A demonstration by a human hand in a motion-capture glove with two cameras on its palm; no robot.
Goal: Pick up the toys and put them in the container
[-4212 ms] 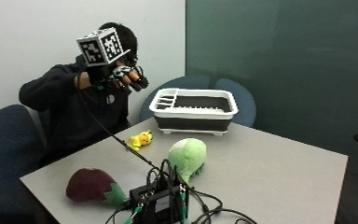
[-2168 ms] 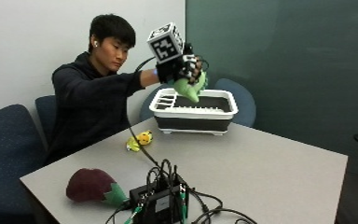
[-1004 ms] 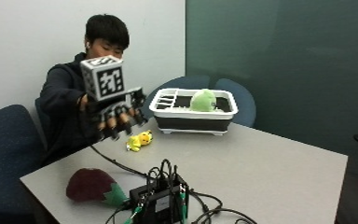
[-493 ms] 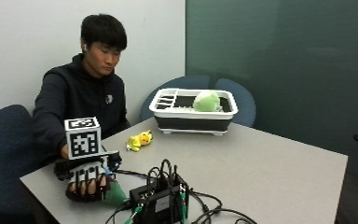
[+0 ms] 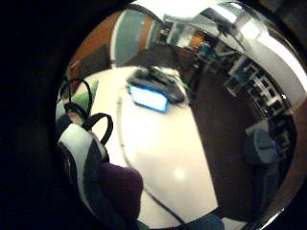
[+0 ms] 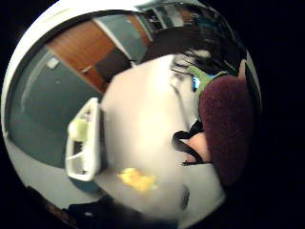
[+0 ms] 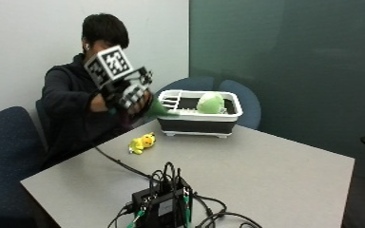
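Note:
My gloved right hand (image 7: pixel 129 95) is raised above the table, just left of the container, and grips a maroon plush toy (image 6: pixel 226 129) with green leaves (image 7: pixel 160 110). The same maroon toy (image 5: pixel 120 189) lies against the palm in the little finger side view. The white and black container (image 7: pixel 198 124) stands at the table's far side with a light green plush toy (image 7: pixel 210 102) inside it. On the table in front of the container lies a small yellow plush toy (image 7: pixel 142 142). The thumb side palm view also shows the container (image 6: pixel 88 143) and the yellow toy (image 6: pixel 136 179).
A black electronics box (image 7: pixel 163 204) with several cables sits at the table's near edge, and one cable runs from it towards the person. Blue chairs (image 7: pixel 5 147) stand at the left and behind the container. The table's right half (image 7: pixel 277 166) is bare.
Half a second ago the hand was down on the maroon toy at the table's near left. It has since lifted the toy up and across towards the container.

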